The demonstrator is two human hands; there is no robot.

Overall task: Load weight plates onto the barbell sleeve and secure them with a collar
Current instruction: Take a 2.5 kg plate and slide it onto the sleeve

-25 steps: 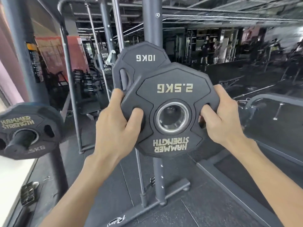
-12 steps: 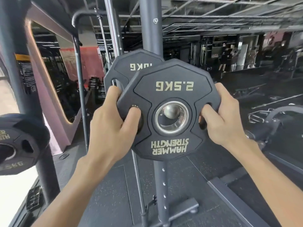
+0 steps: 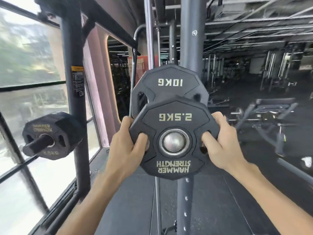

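A black 2.5 kg plate (image 3: pixel 174 116) marked HAMMER STRENGTH faces me upside down at the middle of the view. My left hand (image 3: pixel 126 148) grips its left cut-out and my right hand (image 3: pixel 223 143) grips its right cut-out. The rounded steel end of the barbell sleeve (image 3: pixel 174 140) shows inside the plate's centre ring. Just behind and above sits a larger black 10 kg plate (image 3: pixel 169 85) on the same sleeve, partly covered by the small plate. No collar is in view.
A dark rack upright (image 3: pixel 192 39) rises behind the plates. At left, another 2.5 kg plate (image 3: pixel 55 133) hangs on a storage peg of a second post (image 3: pixel 74 82) by the window. A bench (image 3: pixel 271 112) stands at right. Rubber flooring lies below.
The view has swung left and up, bringing the window and the stored plate further in. The sleeve's steel end now fills the small plate's centre hole. Both hands keep their grip.
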